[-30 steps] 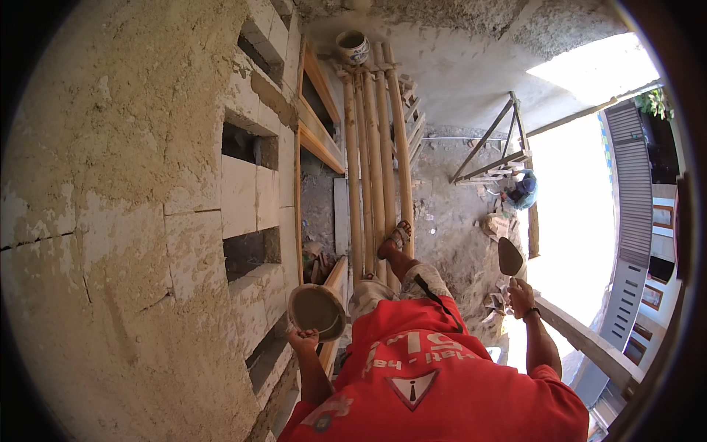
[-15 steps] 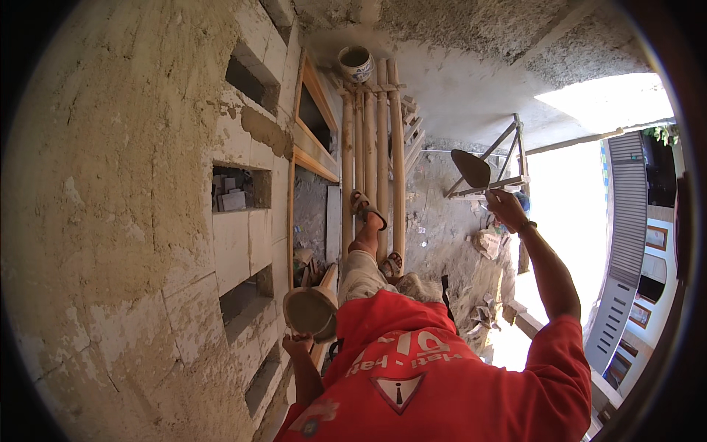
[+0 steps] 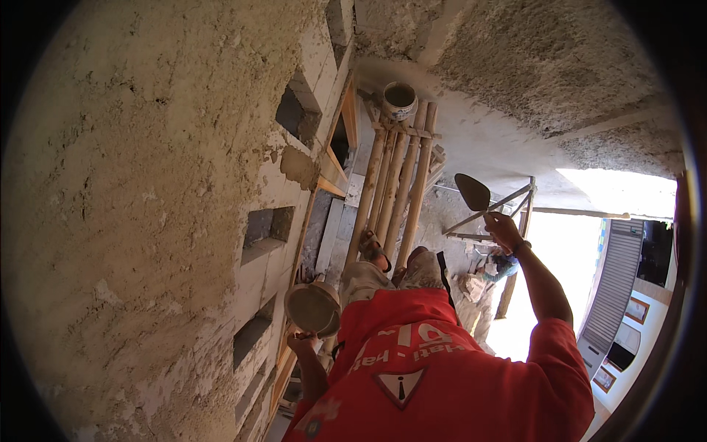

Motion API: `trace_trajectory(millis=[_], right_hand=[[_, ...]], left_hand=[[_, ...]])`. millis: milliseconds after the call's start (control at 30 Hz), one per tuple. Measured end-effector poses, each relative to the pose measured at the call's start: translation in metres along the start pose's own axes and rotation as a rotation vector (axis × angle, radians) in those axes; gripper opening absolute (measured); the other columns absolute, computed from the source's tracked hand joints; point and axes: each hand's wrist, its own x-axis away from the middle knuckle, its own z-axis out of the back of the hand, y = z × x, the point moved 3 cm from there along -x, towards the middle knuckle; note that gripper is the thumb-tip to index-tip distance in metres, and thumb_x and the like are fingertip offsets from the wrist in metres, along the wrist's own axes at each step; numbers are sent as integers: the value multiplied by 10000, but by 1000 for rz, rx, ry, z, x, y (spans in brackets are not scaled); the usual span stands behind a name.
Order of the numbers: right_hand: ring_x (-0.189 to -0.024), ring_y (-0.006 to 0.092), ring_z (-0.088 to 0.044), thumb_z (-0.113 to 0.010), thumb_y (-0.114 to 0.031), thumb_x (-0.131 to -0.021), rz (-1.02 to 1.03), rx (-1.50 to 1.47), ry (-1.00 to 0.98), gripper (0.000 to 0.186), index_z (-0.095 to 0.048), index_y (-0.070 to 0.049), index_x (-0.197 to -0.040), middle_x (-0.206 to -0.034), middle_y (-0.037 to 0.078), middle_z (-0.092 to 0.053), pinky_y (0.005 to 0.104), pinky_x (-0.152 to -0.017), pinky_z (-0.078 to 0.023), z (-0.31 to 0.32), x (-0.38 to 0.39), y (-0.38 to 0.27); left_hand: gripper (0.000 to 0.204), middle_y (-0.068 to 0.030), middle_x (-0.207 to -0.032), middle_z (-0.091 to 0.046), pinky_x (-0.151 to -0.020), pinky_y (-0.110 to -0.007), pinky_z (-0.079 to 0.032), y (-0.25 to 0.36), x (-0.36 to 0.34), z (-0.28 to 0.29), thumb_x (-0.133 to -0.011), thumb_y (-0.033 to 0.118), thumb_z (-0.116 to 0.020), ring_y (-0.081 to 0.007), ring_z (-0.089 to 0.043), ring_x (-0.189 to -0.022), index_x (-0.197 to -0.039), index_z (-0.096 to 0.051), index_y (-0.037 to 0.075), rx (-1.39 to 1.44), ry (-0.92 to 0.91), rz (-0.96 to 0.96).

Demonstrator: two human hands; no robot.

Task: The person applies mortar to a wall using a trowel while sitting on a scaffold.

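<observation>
My right hand (image 3: 503, 231) is raised to the right and closed round the handle of a pointed trowel (image 3: 473, 193). The dark blade points up and away from me, touching nothing. Low on the left, my left hand (image 3: 303, 343) grips the near edge of a round, grey-brown bowl (image 3: 312, 308). Its inside looks grey; how much mortar is in it I cannot tell. That bowl is beside my red shirt, close to the block wall (image 3: 269, 295).
I stand on a platform of wooden poles (image 3: 398, 177), with a bucket (image 3: 400, 101) at its far end. Rough plaster (image 3: 147, 184) covers the wall at left, which has several openings. A wooden trestle (image 3: 508, 210) and what looks like a person in teal (image 3: 502, 265) are at right.
My view has turned and shifted, so the poles and bucket now slant and more plastered wall shows. My feet stand differently on the poles. Both hands keep their holds.
</observation>
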Motion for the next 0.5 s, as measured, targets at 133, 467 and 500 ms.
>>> trace_trajectory(millis=[133, 467, 500], right_hand=[[-596, 96, -579, -635, -236, -916, -37, -30, -5, 311, -662, -48, -1163, -745, 28, -643, 284, -506, -487, 12, -20, -26], [-526, 104, -558, -603, -255, -924, 44, 162, -74, 241, -670, -56, -1043, -698, 26, -627, 281, -473, -463, 34, -87, -117], [-522, 99, -551, -611, -246, -920, 12, 144, -96, 234, -673, -64, -1053, -694, 20, -617, 274, -460, -454, 37, -101, -120]], left_hand=[[344, 24, -544, -275, -609, -395, -343, -17, 5, -32, -925, 346, -518, -161, -326, -514, -686, -339, 176, 87, -81, 12], [324, 8, -569, -404, -596, -382, -373, -46, 8, -90, -951, 370, -479, -176, -375, -525, -705, -440, 163, 189, -153, 41], [319, 8, -568, -422, -600, -382, -375, -51, 9, -97, -951, 375, -476, -176, -374, -520, -713, -466, 162, 173, -150, 28]])
